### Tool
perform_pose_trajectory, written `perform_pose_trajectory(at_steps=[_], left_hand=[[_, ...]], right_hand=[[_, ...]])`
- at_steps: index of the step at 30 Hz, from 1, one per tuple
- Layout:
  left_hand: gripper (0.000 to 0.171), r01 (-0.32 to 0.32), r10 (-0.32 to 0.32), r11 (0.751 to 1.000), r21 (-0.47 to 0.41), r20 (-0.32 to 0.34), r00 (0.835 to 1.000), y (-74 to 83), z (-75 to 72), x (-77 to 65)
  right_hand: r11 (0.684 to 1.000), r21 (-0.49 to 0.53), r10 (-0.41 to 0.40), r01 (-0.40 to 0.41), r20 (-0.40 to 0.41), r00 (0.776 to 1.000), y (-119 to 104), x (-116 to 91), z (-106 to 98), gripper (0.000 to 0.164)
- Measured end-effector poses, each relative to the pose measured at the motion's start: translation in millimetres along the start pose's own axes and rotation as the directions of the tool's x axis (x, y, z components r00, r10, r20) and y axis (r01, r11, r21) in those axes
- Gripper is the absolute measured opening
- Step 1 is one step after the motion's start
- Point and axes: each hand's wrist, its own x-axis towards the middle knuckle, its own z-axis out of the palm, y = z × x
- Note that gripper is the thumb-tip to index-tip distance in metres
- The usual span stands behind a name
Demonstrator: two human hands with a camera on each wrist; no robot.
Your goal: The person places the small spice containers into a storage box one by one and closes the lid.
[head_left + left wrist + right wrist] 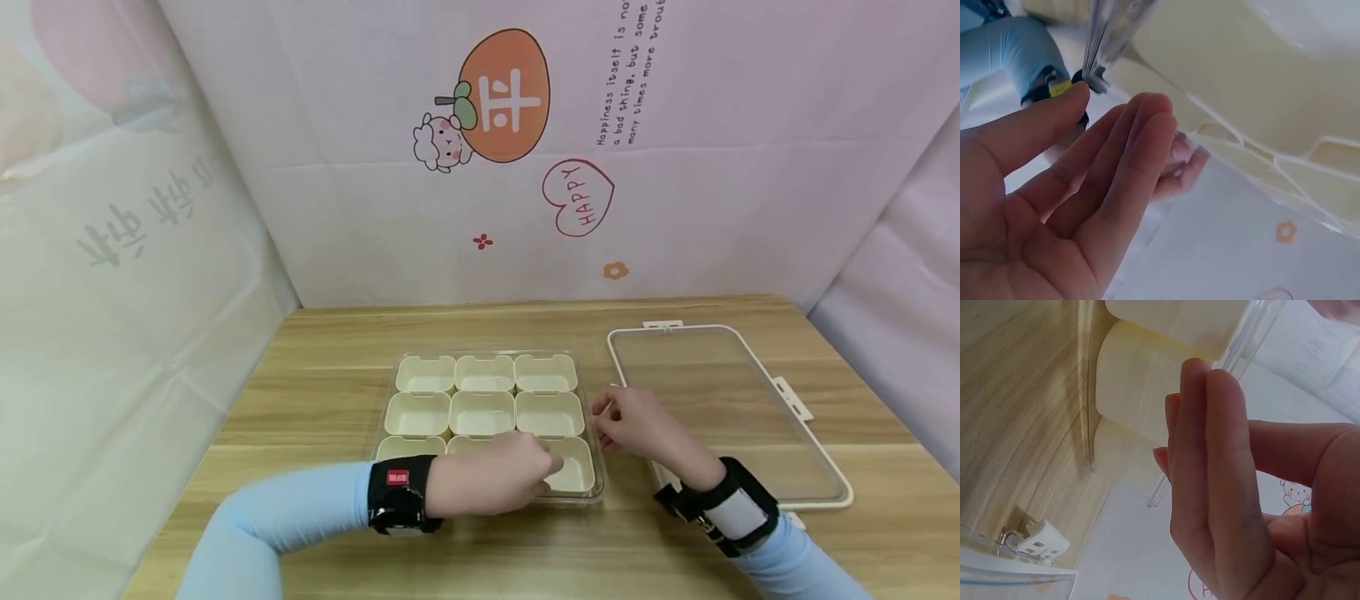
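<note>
A clear plastic box (597, 493) sits on the table, filled with rows of cream rectangular cups (551, 414). My left hand (491, 473) is over the front right of the box and hides part of the front row. In the left wrist view its fingers reach past the box edge, gently bent, and nothing lies between thumb and fingers. At the box's right wall is my right hand (648, 429). Seen from the right wrist, two long fingers (1225, 431) extend up along the clear wall, and the palm holds nothing.
A clear lid (712, 392) with a white rim and white latches lies flat to the right of the box, partly under the right forearm. Wood-grain tabletop (322, 375) surrounds both. Printed cloth (360, 167) hangs behind and at the sides.
</note>
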Motion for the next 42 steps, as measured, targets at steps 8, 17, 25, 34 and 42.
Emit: perform_pose_trajectory(at_steps=[8, 17, 25, 34, 42], left_hand=[[0.006, 0.132, -0.176, 0.970, -0.206, -0.215, 0.961, -28.7, -15.1, -25.2], [0.010, 0.379, -0.546, 0.828, -0.413, -0.439, 0.714, -84.4, -1.8, -61.2], [0.012, 0.448, -0.668, 0.727, -0.519, -0.388, 0.635, -114.3, -9.2, -75.7], [0.014, 0.572, -0.773, 0.619, -0.538, -0.287, 0.566, -136.9, 4.3, -95.9], [0.015, 0.632, -0.824, 0.537, -0.559, -0.185, 0.536, -150.5, 27.1, -110.8]], right_hand=[[1.000, 0.021, 0.017, -0.017, 0.007, 1.000, 2, 0, -6, 0.015], [0.996, -0.086, 0.004, -0.008, -0.048, 0.999, 16, -5, -27, 0.020], [0.989, -0.137, 0.041, -0.053, -0.088, 0.995, 32, -13, -46, 0.025], [0.975, -0.186, 0.101, -0.118, -0.097, 0.990, 51, -22, -66, 0.036], [0.954, -0.266, 0.094, -0.136, -0.166, 0.982, 66, -28, -79, 0.031]])
